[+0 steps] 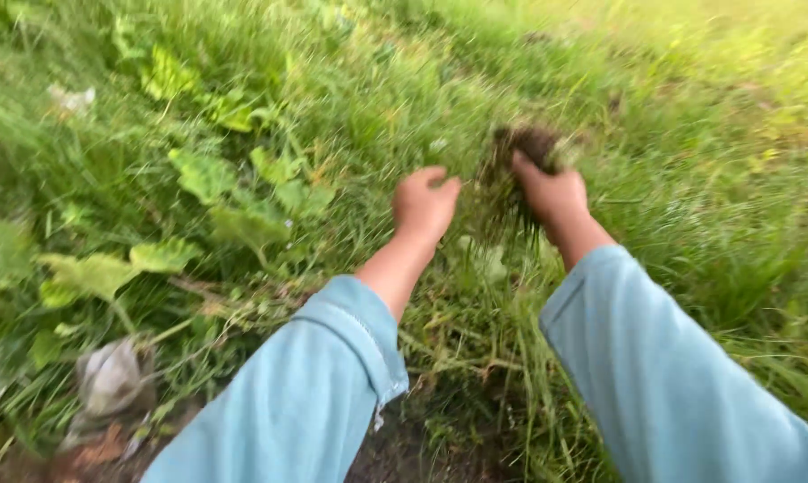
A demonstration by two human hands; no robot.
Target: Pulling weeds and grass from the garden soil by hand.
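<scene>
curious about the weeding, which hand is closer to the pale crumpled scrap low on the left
Left. The left hand hovers above and right of the pale scrap; the right hand, gripping a grass clump, is farther right.

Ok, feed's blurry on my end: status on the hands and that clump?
Right hand shut on grass clump, roots up. Left hand curled, empty, beside it. Tall grass and broad leaves all round; nothing blocking.

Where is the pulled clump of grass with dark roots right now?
In the head view, the grass clump sits right of centre, gripped in the right hand, close beside the left hand.
</scene>
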